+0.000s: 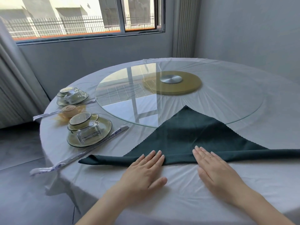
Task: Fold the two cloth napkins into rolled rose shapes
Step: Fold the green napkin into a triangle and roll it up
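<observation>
left hand (pixel 144 171): palm down, flat, fingers straight and close together, pointing away from the body; thumb spread toward the right. right hand (pixel 214 166): palm down, flat, fingers straight, angled slightly leftward. hands side by side, not touching. both bare forearms enter from the lower edge, converging forward.

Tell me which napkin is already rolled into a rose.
The beige napkin at far left, coiled tight; the green napkin is a flat triangle, only its near edge rolled.

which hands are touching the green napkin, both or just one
Touching, both. The head view shows the left hand and the right hand flat, fingertips on the rolled near edge of the green napkin.
</observation>
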The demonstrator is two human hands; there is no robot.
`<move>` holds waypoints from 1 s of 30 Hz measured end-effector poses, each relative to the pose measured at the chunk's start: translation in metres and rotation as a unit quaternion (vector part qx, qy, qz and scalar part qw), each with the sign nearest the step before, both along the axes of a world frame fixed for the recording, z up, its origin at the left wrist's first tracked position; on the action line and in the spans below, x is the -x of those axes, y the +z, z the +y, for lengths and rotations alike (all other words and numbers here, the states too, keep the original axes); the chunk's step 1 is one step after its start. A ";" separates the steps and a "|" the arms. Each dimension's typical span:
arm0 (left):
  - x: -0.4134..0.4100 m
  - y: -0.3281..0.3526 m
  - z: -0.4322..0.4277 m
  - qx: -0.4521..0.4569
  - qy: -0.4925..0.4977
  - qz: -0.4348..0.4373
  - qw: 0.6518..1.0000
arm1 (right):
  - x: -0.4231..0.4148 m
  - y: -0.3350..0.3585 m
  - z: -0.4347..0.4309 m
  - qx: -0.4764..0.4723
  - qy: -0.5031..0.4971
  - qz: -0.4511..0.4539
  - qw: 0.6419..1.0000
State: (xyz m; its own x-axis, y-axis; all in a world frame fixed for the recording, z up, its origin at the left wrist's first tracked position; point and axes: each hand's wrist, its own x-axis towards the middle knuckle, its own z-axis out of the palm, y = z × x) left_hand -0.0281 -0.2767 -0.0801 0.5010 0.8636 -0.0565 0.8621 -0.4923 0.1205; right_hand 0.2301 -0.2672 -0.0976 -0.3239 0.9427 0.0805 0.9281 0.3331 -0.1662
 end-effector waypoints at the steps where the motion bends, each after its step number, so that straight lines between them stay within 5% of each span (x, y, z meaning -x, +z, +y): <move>1: 0.006 0.000 0.000 0.001 -0.004 0.004 1.000 | 0.000 0.000 0.001 -0.007 0.006 0.008 1.000; 30: 0.126 0.002 -0.025 0.031 0.066 0.023 0.997 | -0.002 0.009 0.004 0.044 0.026 -0.015 0.999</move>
